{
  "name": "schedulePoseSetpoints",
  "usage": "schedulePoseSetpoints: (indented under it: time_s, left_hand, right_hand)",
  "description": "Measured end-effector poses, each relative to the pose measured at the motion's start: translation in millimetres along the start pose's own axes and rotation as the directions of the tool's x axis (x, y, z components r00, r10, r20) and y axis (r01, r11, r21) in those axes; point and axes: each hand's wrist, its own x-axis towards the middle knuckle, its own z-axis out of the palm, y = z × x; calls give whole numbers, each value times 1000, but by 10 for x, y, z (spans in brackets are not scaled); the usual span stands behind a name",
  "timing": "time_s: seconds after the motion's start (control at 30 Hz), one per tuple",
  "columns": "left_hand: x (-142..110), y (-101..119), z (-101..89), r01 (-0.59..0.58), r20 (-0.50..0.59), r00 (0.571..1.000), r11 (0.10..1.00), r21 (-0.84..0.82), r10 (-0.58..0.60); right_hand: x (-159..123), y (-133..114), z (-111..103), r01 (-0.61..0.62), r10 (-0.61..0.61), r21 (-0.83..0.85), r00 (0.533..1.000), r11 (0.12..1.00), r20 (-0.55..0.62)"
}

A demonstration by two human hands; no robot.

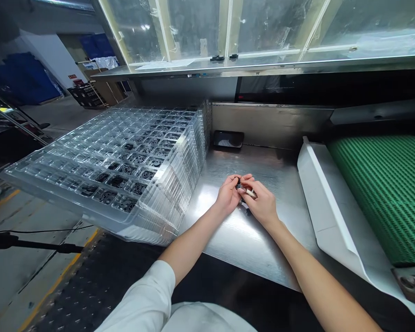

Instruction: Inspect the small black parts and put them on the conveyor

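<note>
Pinching a small black part (240, 186), your left hand (228, 193) and right hand (262, 203) curled tight above the brushed steel table (235, 242), beside clear stacked trays (124, 157).

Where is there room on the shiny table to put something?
The steel table has bare room between the right hand and the white plastic guide, and behind the left hand, near the black tray. It's crowded on the left, by the stacked clear trays.

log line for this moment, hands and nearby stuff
left hand: holds small black part | right hand: holds same part | steel bench: black piece | beside: clear plastic trays
</note>
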Motion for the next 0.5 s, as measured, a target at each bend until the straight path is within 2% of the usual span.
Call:
schedulePoseSetpoints:
  time_s: [0.2,0.4,0.5]
  left_hand:
    - [-1,-24,-23,-22,52,998,999,37,20]
    - [20,10,-41,-41,52,998,999,14,40]
    - [32,24,-41,-27,40,999,1000,4,27]
  right_hand:
    - [-18,10,13,-43,43,-14,999,999,29]
    - [17,-25,-23,-116,110,92,991,989,71]
    - [33,-9,-32,-192,189,160,981,968,38]
